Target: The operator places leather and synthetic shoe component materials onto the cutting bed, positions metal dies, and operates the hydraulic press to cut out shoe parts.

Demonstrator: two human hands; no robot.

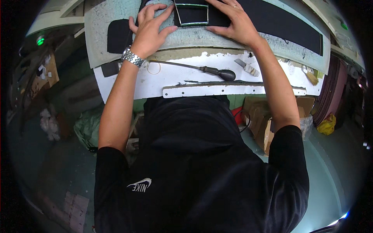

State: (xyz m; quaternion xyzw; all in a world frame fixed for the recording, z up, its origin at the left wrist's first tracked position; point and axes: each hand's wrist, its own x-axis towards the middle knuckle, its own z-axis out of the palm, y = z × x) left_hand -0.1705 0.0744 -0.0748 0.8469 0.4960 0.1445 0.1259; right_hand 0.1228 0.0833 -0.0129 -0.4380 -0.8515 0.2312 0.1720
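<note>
A trapezoid metal-edged frame, like a cutting die [193,24], lies on black sheet material [283,21] at the top of the view; its far end is partly cut off. My left hand [149,29] is beside its left side, fingers spread, thumb tip close to the near left corner. At the other side rests my right hand [237,25], fingers stretched along the die's right, thumb at its near right corner. Whether either hand presses on the die I cannot tell. A separate black piece with rounded corners [118,37] lies left of my left hand.
Under the material is a worn pale green board [182,38]. Nearer me, a white sheet [155,83] bears a dark-handled screwdriver-like tool [219,73], a wrapped blade [246,67], a brush [311,77] and a long strip with holes [211,91]. Cardboard [256,116] stands below the table at right.
</note>
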